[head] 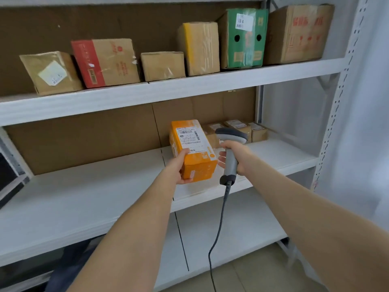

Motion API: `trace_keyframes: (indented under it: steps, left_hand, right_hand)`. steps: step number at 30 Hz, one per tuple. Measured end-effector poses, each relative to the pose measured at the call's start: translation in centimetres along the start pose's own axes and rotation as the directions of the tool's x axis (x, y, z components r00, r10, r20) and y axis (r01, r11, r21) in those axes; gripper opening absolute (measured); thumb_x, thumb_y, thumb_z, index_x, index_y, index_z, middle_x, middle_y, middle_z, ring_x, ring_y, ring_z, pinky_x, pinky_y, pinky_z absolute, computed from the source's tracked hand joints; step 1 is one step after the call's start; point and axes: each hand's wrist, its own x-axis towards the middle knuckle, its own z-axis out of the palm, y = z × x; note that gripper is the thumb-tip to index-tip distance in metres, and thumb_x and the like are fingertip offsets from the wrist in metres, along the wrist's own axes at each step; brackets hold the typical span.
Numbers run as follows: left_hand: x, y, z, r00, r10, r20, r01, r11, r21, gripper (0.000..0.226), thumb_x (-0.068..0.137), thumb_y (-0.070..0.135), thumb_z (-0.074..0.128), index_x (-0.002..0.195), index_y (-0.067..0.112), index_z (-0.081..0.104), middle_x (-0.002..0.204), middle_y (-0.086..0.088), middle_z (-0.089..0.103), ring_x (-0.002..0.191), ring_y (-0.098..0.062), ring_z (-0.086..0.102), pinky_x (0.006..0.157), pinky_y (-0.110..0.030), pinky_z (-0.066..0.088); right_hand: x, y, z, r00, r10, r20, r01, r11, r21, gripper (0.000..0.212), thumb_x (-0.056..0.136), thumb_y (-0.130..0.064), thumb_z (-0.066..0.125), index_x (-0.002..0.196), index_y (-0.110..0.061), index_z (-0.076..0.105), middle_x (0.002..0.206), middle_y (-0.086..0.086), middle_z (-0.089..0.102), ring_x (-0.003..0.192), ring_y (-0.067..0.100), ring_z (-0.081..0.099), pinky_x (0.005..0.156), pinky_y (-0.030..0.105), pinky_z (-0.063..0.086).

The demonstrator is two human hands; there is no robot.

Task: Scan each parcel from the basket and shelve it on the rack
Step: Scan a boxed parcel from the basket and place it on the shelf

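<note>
Orange parcel (193, 150): held up over the right part of the middle shelf (105, 197), apparently not resting on it. White label (189, 138) with barcode faces up toward the camera. Left hand (181, 167) grasps the parcel at its near left corner, thumb on top by the label, fingers curled under. Right hand (233, 157), just right of the parcel, is wrapped round the handle of the grey scanner (230, 134). The scanner head sits just beside the parcel's far right edge. Exact aim can't be told, and no beam shows on the label. Cable (219, 218) hangs from the handle's end down toward the floor.

Step, my read: scanning this parcel, shelving not yet done. Can't tell whether the code has been read.

Next move calls for: scanner head turned squarely onto the barcode if a read is needed, then the left hand alone sets the parcel down on the middle shelf. Likely slot is the bare board left of the small brown parcels (237, 127) lined up far right. Keep the cable off the shelf edge.

Around: top shelf (210, 85) carries a row of six cartons, including a green box (242, 39) toward the right. White rack upright (336, 123) at right. Basket not in view.
</note>
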Motion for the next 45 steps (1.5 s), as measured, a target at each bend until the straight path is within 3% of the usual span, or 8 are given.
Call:
trace_keyframes:
  steps: [8,13,19,24,28,32,40,45]
  left_hand:
    - [12.0,5.6,-8.7,0.996,-0.015,-0.090,0.012,0.999,-0.031,0.055,0.083,0.052,0.064,0.124,0.021,0.043,0.112,-0.011,0.054,0.102,-0.030,0.051,0.080,-0.046,0.052]
    - [20.1,7.3,-12.3,0.985,-0.056,-0.161,0.048,0.998,-0.049,0.075,0.072,0.056,0.073,0.132,0.023,0.041,0.125,-0.014,0.053,0.107,-0.036,0.052,0.060,-0.047,0.054]
    - [26.6,7.3,-12.5,0.988,-0.085,-0.130,0.080,0.996,-0.042,0.060,0.082,0.051,0.066,0.126,0.019,0.042,0.121,-0.015,0.053,0.110,-0.036,0.052,0.080,-0.053,0.053]
    - [29.8,7.4,-11.8,0.986,-0.124,-0.113,0.120,0.992,-0.037,0.067,0.082,0.053,0.066,0.136,0.023,0.039,0.129,-0.016,0.050,0.114,-0.037,0.051,0.077,-0.055,0.053]
    - [31.7,7.5,-11.9,0.984,-0.148,-0.103,0.144,0.988,-0.048,0.065,0.088,0.051,0.060,0.141,0.024,0.033,0.136,-0.017,0.045,0.120,-0.038,0.047,0.091,-0.059,0.048]
    - [32.9,7.6,-12.0,0.980,-0.173,-0.100,0.170,0.985,-0.032,0.060,0.092,0.047,0.055,0.142,0.022,0.032,0.140,-0.017,0.043,0.125,-0.039,0.044,0.095,-0.059,0.044]
    - [32.4,8.8,-11.5,0.985,-0.101,-0.143,0.113,0.991,0.074,0.040,0.097,0.037,0.050,0.133,0.019,0.041,0.127,-0.014,0.055,0.115,-0.037,0.055,0.096,-0.058,0.044]
    - [31.5,9.8,-10.6,0.890,0.208,-0.407,-0.070,0.942,0.329,0.044,0.088,0.026,0.057,0.128,0.011,0.050,0.131,-0.015,0.052,0.108,-0.033,0.058,0.088,-0.043,0.053]
  right_hand:
    - [11.0,0.7,10.2,0.996,0.085,0.002,-0.084,0.980,0.183,0.030,0.085,-0.018,0.068,0.110,-0.006,0.056,0.101,0.014,0.065,0.088,0.028,0.066,0.085,0.042,0.058]
    - [17.1,1.9,14.2,0.987,0.161,-0.007,-0.157,0.967,0.199,0.031,0.085,-0.022,0.069,0.108,-0.007,0.055,0.084,0.010,0.064,0.069,0.023,0.065,0.062,0.036,0.057]
    - [21.8,3.2,15.4,0.973,0.204,-0.105,-0.182,0.965,0.186,0.037,0.088,-0.019,0.067,0.116,-0.005,0.048,0.096,0.015,0.063,0.074,0.025,0.065,0.054,0.036,0.054]
    - [23.8,4.0,15.8,0.965,0.233,-0.118,-0.206,0.957,0.205,0.021,0.091,-0.017,0.065,0.090,-0.007,0.047,0.086,0.014,0.060,0.072,0.023,0.061,0.066,0.036,0.056]
    - [24.8,4.2,16.0,0.964,0.244,-0.109,-0.219,0.955,0.200,0.032,0.087,-0.019,0.068,0.110,-0.004,0.052,0.096,0.015,0.063,0.074,0.023,0.064,0.055,0.034,0.056]
    - [25.4,4.2,16.1,0.961,0.252,-0.116,-0.225,0.953,0.201,0.034,0.086,-0.019,0.069,0.112,-0.005,0.053,0.091,0.014,0.065,0.074,0.023,0.065,0.052,0.032,0.055]
    - [24.9,3.9,15.9,0.963,0.234,-0.131,-0.204,0.957,0.207,0.022,0.086,-0.019,0.068,0.097,-0.007,0.052,0.086,0.012,0.064,0.071,0.021,0.065,0.057,0.032,0.058]
    - [23.2,3.7,15.2,0.972,0.203,-0.123,-0.170,0.957,0.235,0.020,0.088,-0.018,0.066,0.099,-0.007,0.054,0.083,0.012,0.064,0.069,0.020,0.065,0.053,0.029,0.059]
